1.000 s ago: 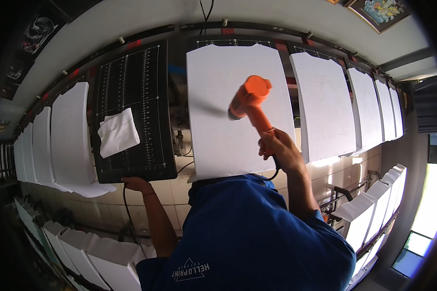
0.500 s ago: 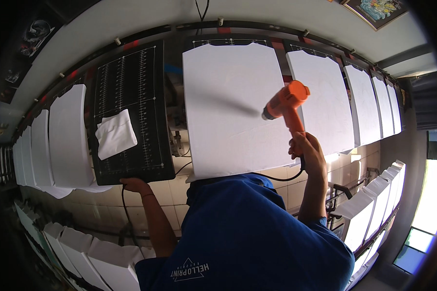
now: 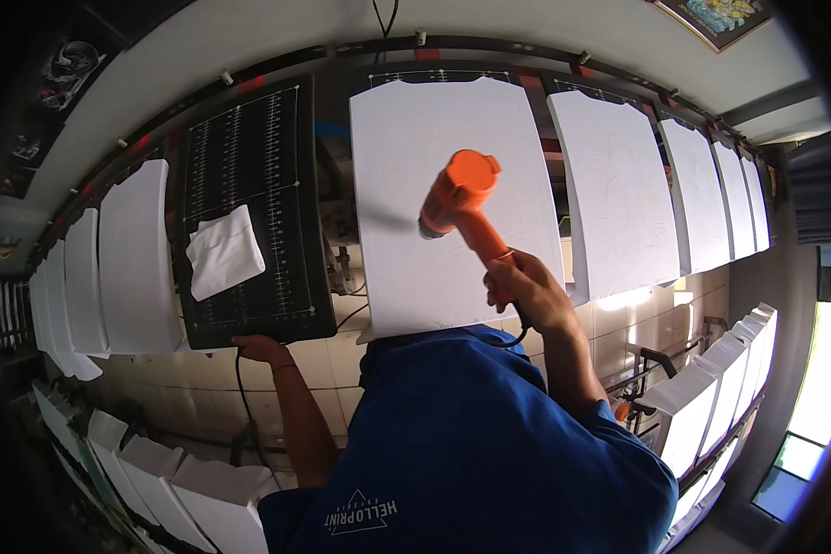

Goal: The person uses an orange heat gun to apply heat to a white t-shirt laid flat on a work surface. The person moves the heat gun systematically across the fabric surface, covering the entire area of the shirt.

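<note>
Clamping the orange heat gun (image 3: 464,196) in the nearer, right hand (image 3: 531,291), slanting its handle (image 3: 483,236) forward-left from the palm, over the white garment (image 3: 415,286); placing the left hand (image 3: 263,349) at the black board's (image 3: 286,240) near edge, hiding its finger closure

Garment workshop, white shirt panels (image 3: 613,194) flat on a long far row of boards (image 3: 441,73), black board (image 3: 246,175) with ruled lines at left, second row (image 3: 688,406) near right, heat gun (image 3: 469,198).

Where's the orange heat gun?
Head view, upper middle, slightly right of centre: the orange heat gun is in the right hand, over the white-covered board.
</note>
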